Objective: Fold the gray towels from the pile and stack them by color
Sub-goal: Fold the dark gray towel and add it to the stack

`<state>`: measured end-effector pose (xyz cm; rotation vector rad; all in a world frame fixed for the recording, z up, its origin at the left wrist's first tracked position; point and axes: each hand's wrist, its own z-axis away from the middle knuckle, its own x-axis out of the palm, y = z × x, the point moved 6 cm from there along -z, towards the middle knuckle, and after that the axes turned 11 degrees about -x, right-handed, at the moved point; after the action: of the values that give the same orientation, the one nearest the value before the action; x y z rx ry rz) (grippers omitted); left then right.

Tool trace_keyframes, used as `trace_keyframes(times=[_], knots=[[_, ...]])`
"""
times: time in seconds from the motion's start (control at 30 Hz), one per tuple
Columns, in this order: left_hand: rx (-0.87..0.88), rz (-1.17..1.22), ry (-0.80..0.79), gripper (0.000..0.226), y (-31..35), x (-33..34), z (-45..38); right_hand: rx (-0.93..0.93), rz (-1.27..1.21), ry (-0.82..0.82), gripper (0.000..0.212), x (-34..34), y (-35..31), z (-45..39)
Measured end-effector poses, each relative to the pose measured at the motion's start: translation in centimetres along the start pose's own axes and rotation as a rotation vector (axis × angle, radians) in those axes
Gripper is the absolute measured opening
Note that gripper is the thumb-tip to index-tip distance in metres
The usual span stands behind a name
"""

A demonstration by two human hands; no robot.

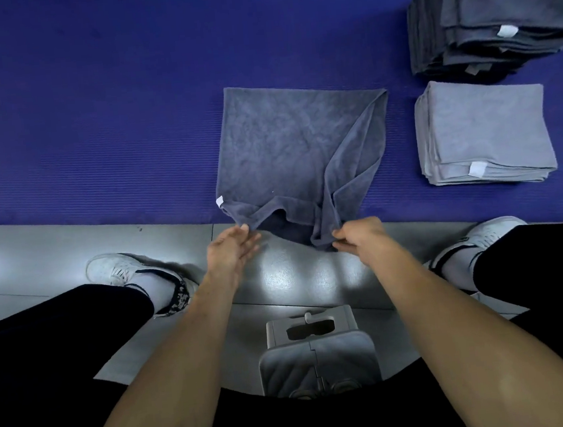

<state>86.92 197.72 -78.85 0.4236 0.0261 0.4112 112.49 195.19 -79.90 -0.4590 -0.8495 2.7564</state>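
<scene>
Presently the dark gray towel (pixel 288 150) lies spread on the blue mat (pixel 93 128), its near edge overhanging toward the person. Left hand (pixel 232 249) touches the near-left corner with fingers fairly straight — whether it pinches the cloth cannot be told. Right hand (pixel 358 235) is curled around the bunched near-right corner. Both hands sit at the near edge, so the fold likely runs away from them, toward the far edge. Light gray stack (pixel 485 131) and dark stack (pixel 488 14) stand to the right — nearer the right hand.
</scene>
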Motion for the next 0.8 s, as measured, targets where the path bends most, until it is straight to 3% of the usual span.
trace_keyframes(times=[0.1, 0.17, 0.3, 0.37, 0.47, 0.6, 0.67, 0.8], knots=[[0.09, -0.168, 0.066, 0.01, 1.4, 0.0, 0.5, 0.06, 0.122, -0.032, 0.011, -2.1, 0.2, 1.0], [0.235, -0.308, 0.127, 0.018, 3.5, 0.3, 1.5, -0.013, 0.232, 0.04, 0.011, -3.7, -1.2, 1.5], [0.531, -0.476, 0.076, 0.009, 8.5, 3.2, 5.6, -0.436, 0.116, 0.183, 0.015, -5.4, -7.6, 3.7], [0.63, -0.492, -0.017, 0.011, 10.6, 5.0, 8.0, -0.63, 0.024, 0.149, 0.021, -5.9, -10.7, 5.7], [0.735, -0.603, -0.11, 0.024, 12.9, 7.4, 11.5, -0.762, -0.013, 0.064, 0.018, -6.7, -14.0, 8.5], [0.934, -0.93, -0.015, 0.022, 15.9, 9.0, 16.2, -0.918, 0.176, 0.084, 0.033, -7.8, -17.0, 12.3], [1.006, -0.93, -0.032, 0.02, 17.5, 9.4, 18.4, -0.988, 0.165, 0.126, 0.033, -8.8, -18.8, 14.4], [1.084, -0.596, -0.158, 0.025, 20.9, 9.4, 22.8, -1.14, 0.01, 0.198, 0.037, -11.2, -23.5, 19.0]])
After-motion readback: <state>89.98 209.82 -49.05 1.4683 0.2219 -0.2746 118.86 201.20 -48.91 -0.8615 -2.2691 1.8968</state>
